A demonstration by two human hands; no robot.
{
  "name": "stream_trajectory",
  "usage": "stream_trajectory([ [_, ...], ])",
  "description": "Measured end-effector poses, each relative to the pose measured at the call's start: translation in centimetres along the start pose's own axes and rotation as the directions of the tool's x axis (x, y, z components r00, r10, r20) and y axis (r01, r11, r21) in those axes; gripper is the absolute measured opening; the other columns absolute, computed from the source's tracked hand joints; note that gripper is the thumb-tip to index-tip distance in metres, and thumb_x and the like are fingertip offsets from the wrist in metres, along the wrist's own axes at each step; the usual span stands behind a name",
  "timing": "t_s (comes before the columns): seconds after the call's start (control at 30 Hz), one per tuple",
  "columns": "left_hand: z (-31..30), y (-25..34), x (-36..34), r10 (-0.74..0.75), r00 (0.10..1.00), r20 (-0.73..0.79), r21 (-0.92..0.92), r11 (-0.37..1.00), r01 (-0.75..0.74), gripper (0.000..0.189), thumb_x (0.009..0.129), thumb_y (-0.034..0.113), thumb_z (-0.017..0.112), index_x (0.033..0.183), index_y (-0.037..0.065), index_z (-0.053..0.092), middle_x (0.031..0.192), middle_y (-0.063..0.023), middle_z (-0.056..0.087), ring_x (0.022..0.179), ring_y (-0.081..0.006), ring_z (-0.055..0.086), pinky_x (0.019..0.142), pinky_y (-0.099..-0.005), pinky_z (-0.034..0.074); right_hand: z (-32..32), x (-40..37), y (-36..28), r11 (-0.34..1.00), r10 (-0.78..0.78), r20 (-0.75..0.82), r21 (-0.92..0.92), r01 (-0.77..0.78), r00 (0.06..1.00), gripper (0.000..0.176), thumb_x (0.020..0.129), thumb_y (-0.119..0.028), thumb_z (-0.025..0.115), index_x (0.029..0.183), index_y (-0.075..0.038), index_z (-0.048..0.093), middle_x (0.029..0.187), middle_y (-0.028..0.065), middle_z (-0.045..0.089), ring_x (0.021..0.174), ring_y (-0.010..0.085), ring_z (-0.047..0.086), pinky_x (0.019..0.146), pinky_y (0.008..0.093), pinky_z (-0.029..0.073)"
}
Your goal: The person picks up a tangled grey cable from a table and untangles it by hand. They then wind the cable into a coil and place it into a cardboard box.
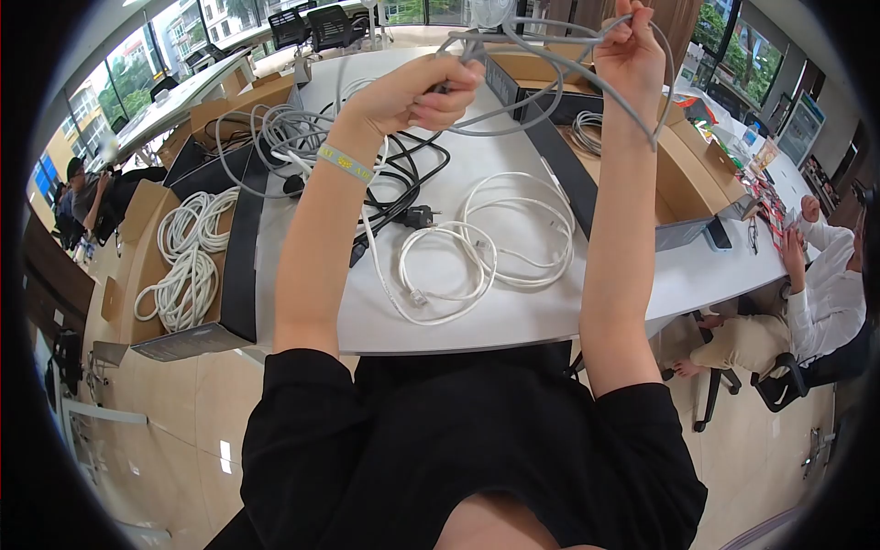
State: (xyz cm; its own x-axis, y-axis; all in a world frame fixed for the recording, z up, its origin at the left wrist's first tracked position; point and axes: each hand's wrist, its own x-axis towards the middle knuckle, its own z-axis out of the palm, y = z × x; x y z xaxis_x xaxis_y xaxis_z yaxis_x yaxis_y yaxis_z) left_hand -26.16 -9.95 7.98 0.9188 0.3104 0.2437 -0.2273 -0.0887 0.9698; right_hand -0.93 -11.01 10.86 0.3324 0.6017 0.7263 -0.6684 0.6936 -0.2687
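Both hands are raised over the far part of the white table point(541, 316), with a loosely looped grey cable point(556, 57) between them. My left hand point(431, 92) is closed on the cable. Higher up and to the right, my right hand point(631, 50) pinches another part of it, and a loop hangs beside the wrist. Below lie white cables point(446, 274) in loose coils and black cables with a plug point(417, 216). A tangle of grey cable point(284, 133) lies left of my left forearm.
An open box point(147, 266) at the left holds bundled white cables point(188, 261). Another open box point(678, 188) stands at the right with a coiled cable point(587, 133). More boxes are behind. A person in a white shirt point(825, 284) sits at the right; another person is far left.
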Motion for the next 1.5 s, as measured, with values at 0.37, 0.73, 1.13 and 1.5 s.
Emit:
stream_trajectory([
  [0.37,2.8,-1.5,1.3,-0.403,0.851,-0.337,0.646,0.559,0.52,0.026,0.082,0.03,0.051,0.083,0.004,0.052,0.05,0.0073,0.03,0.042,-0.0044,0.026,0.036,-0.0234,0.02,7.5,-4.7,2.0,0.57,0.319,0.026,-0.804,-0.17,0.947,0.023,0.088,-0.021,0.055,0.074,-0.003,0.056,0.062,0.0042,0.06,0.045,0.0061,0.049,0.04,0.0174,0.037],
  [0.73,-0.6,-1.5,1.3,-0.022,0.874,-0.485,0.512,0.803,0.304,0.026,0.086,0.029,0.05,0.069,0.01,0.043,0.054,0.0058,0.035,0.041,-0.004,0.028,0.036,-0.0214,0.02,6.9,-4.8,1.5,0.64,0.471,0.353,-0.767,-0.038,0.808,0.022,0.084,-0.015,0.062,0.099,0.0,0.065,0.078,0.0066,0.065,0.061,0.0067,0.056,0.058,0.0204,0.048],
  [1.13,-4.2,-3.2,2.1,0.381,0.66,-0.647,0.008,0.869,-0.494,0.029,0.088,0.031,0.038,0.084,0.007,0.052,0.068,-0.0026,0.053,0.061,-0.0134,0.053,0.056,-0.0242,0.045,6.2,-5.9,6.7,0.459,0.506,0.645,-0.763,0.455,0.573,0.022,0.069,-0.015,0.074,0.086,-0.005,0.068,0.114,0.0131,0.054,0.112,0.0236,0.047,0.084,0.0326,0.044],
  [1.5,-6.5,1.9,-2.9,0.393,0.673,-0.627,-0.564,0.367,-0.739,0.04,0.095,0.031,0.036,0.064,0.006,0.041,0.061,-0.0027,0.045,0.064,-0.0134,0.046,0.062,-0.0266,0.041,7.4,-9.4,11.4,0.362,-0.118,0.773,-0.551,0.751,0.624,0.015,0.068,-0.015,0.074,0.071,-0.005,0.064,0.096,0.0107,0.058,0.092,0.0218,0.055,0.073,0.0297,0.045],
])
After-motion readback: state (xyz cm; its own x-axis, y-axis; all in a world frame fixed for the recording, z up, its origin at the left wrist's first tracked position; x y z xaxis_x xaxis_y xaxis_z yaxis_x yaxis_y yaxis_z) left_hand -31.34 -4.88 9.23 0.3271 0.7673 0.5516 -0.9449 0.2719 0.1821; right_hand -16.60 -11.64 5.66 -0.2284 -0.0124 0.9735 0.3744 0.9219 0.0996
